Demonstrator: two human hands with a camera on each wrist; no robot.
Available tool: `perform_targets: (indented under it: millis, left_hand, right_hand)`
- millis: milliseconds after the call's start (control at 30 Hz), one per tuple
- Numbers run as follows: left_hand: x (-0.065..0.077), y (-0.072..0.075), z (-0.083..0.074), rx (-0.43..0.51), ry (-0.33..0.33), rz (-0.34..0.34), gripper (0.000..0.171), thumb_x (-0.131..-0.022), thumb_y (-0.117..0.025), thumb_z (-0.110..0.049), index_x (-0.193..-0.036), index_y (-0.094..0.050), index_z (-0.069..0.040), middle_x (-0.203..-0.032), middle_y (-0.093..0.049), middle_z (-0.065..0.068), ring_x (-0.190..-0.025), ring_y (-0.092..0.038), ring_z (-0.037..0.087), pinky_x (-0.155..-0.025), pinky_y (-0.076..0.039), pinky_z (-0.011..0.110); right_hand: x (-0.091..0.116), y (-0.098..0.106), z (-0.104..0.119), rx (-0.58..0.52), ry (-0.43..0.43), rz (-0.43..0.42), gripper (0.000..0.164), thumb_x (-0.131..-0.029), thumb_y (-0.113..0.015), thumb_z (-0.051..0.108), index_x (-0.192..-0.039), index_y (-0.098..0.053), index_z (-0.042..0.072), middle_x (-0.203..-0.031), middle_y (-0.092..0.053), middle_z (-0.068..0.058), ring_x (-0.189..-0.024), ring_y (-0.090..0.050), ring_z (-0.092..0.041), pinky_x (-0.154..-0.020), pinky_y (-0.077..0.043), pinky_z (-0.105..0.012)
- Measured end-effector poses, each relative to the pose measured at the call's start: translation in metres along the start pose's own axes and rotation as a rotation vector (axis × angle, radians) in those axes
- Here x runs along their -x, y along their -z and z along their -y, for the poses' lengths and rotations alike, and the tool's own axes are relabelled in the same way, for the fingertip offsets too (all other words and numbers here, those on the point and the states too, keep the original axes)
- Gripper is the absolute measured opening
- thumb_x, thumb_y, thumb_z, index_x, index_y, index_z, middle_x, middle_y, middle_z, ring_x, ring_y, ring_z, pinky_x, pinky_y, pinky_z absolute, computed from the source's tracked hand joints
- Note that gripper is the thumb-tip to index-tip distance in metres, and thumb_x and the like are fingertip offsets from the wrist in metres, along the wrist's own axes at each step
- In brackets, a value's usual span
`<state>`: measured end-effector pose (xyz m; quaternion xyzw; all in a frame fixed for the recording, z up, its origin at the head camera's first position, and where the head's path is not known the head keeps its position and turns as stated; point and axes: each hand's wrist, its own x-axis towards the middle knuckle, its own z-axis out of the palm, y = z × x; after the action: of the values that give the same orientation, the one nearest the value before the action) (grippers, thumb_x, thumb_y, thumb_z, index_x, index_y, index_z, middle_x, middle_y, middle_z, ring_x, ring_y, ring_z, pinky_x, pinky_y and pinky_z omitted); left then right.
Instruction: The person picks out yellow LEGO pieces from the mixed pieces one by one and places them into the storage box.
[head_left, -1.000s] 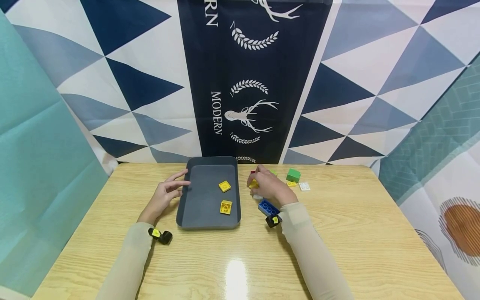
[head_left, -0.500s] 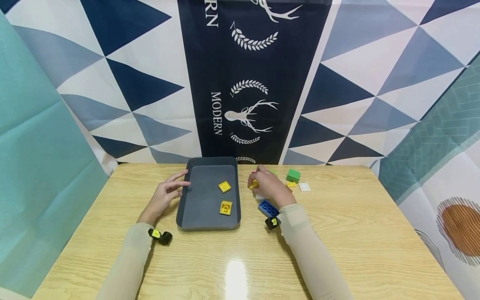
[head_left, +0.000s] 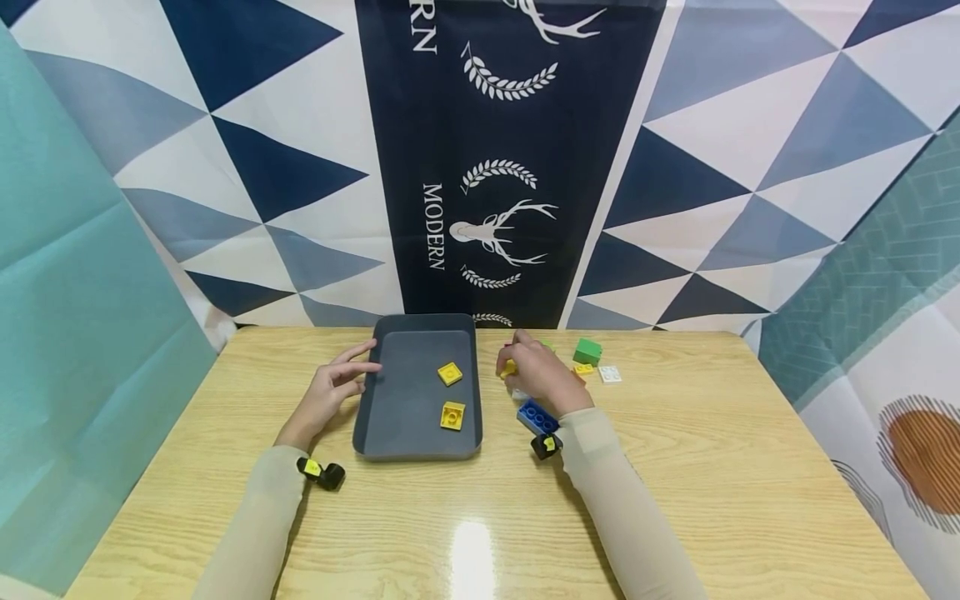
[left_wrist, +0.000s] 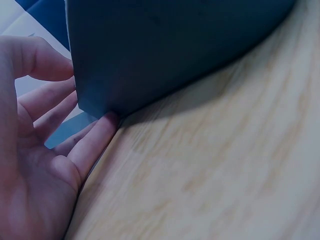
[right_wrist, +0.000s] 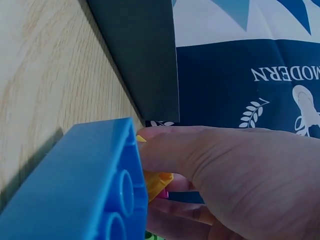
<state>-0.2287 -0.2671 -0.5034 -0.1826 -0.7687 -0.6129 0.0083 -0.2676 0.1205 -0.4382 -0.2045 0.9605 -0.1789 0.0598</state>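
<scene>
My left hand (head_left: 321, 402) rests at the left side of a dark grey tray (head_left: 397, 396), its fairly straight fingers touching the rim. In the left wrist view the fingertips meet the tray's outer wall (left_wrist: 165, 45). Right of the tray, my right hand (head_left: 546, 377) pinches a yellow toy brick (right_wrist: 158, 184) between thumb and fingers, low over the table; the hand hides much of it. Two yellow bricks lie inside the tray, one flat piece (head_left: 449, 372) and one hollow side up (head_left: 452, 416). A blue brick (head_left: 537, 416) lies hollow side up below my right hand.
Around the right hand lie a green brick (head_left: 587, 351), a small yellow piece (head_left: 582, 369) and a flat white piece (head_left: 610, 374). Pink and lime pieces are partly hidden behind the hand. A patterned cloth (head_left: 495, 167) hangs behind the wooden table (head_left: 390, 533).
My right hand has shifted very slightly right, still with the yellow brick in its fingers. The left hand and the tray look unchanged.
</scene>
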Motion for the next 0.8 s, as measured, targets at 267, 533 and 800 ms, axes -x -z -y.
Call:
perform_targets:
  millis: [267,533,800]
  left_hand:
    - [-0.0007,0.0003,-0.0003,0.007,-0.009,0.000,0.039,-0.101,-0.055,0.013,-0.137,-0.069,0.018,-0.179,-0.036,0.034,-0.171,-0.027,0.051,-0.117,-0.039,0.004]
    - [-0.0005,0.0005,0.0007,0.016,-0.013,0.002,0.039,-0.101,-0.055,0.013,-0.137,-0.069,0.019,-0.179,-0.035,0.034,-0.170,-0.028,0.053,-0.117,-0.040,0.004]
    - [0.0000,0.0002,0.0006,0.015,-0.015,0.003,0.040,-0.101,-0.055,0.013,-0.137,-0.068,0.020,-0.179,-0.036,0.034,-0.170,-0.028,0.053,-0.117,-0.040,0.004]
  right_hand:
    - [-0.0029,0.0025,0.0002,0.015,0.031,0.004,0.015,-0.099,-0.085,0.006,-0.111,-0.086,0.014,-0.126,-0.060,-0.011,-0.107,-0.063,-0.029,-0.103,-0.062,-0.046]
    - [-0.0007,0.0044,0.0034,-0.013,0.026,0.002,0.015,-0.099,-0.084,0.006,-0.111,-0.086,0.014,-0.125,-0.062,-0.010,-0.108,-0.064,-0.029,-0.104,-0.062,-0.046]
    - [0.0040,0.0082,0.0080,-0.056,0.012,0.000,0.017,-0.101,-0.082,0.007,-0.116,-0.085,0.013,-0.122,-0.065,-0.007,-0.104,-0.065,-0.026,-0.101,-0.063,-0.042]
